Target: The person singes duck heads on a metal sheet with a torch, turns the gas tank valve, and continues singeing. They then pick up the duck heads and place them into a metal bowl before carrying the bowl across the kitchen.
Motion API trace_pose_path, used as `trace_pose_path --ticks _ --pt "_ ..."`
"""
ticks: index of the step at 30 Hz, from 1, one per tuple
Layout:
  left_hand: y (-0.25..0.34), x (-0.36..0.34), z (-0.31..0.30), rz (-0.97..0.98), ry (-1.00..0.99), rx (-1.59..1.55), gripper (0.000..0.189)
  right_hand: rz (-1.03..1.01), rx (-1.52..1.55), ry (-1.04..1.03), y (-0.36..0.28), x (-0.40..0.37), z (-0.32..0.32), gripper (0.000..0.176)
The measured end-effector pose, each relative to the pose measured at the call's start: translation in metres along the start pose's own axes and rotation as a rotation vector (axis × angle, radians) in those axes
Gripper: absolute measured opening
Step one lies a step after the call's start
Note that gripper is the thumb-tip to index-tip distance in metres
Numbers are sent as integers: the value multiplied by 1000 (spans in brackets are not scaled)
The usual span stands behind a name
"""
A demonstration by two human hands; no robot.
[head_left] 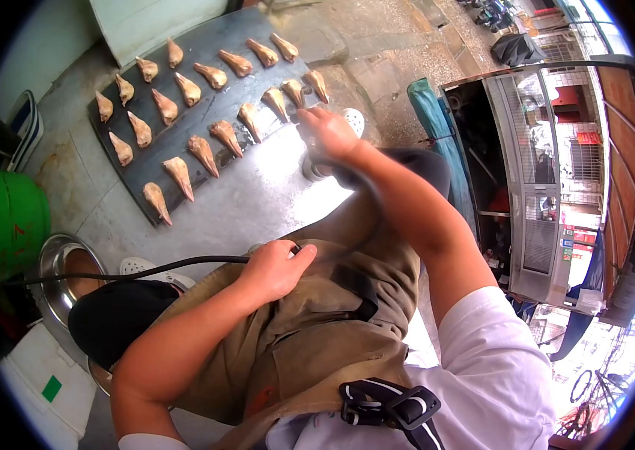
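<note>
Many pcs (pixel 203 155) on dk. board (pixel 203 112), gry. flr. (pixel 227 206)

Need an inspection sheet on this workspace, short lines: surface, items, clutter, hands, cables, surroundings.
Surface: dark board on grey floor.
Job's things: pale brown tapered pieces in rows on the board.
Clutter: metal bowl, green barrel and white box at picture left.
Hands: left hand closed around the black hose or cable; right hand by the board's right end, blurred, grip unclear.
Cables: black line crosses the bowl in view, reaching the left hand.
Surroundings: teal cloth roll and glazed metal frame at right.
</note>
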State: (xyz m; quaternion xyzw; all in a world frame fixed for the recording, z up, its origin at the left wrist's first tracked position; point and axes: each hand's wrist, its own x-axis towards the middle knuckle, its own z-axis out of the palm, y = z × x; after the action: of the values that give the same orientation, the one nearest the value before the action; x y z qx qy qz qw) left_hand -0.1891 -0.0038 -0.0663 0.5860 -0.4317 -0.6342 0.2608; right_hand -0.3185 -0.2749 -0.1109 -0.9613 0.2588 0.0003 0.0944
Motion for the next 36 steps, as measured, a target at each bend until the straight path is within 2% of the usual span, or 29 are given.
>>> trace_pose_path --ticks 7,10,13,18,19,20,22,24,27,30,32,36 --pt "2 -1 0 3 19 -9 55 -9 9 23 -1 1 3 37" --pt "1 -1 0 7 24 -14 55 -54 50 133 0 1 8 28" --pt "1 0 0 6 16 -18 55 -62 62 150 0 0 8 30" --pt "-17 14 5 56 41 -12 53 -52 45 19 4 -5 10 38" --pt "-1 14 -4 -67 -20 -60 51 -53 58 -13 4 -7 8 38" --pt "16 18 -15 -190 -81 -110 49 -92 57 59 4 -9 7 36" --pt "10 44 -16 -176 33 -236 42 -175 59 198 -9 -17 -3 32" --pt "8 77 -24 -254 52 -289 49 -152 23 172 -22 -24 -19 33" --pt "13 117 -31 -260 236 -530 50 -154 2 158 -37 -30 -37 37" --pt "26 140 -40 -225 268 -672 54 -167 -2 131 -45 -35 -41 39" --pt "24 163 -42 -196 260 -823 48 -236 -150 131 -41 -41 -34 43" --pt "21 190 -36 -158 246 -964 41 -222 -86 125 -38 -39 -37 45"
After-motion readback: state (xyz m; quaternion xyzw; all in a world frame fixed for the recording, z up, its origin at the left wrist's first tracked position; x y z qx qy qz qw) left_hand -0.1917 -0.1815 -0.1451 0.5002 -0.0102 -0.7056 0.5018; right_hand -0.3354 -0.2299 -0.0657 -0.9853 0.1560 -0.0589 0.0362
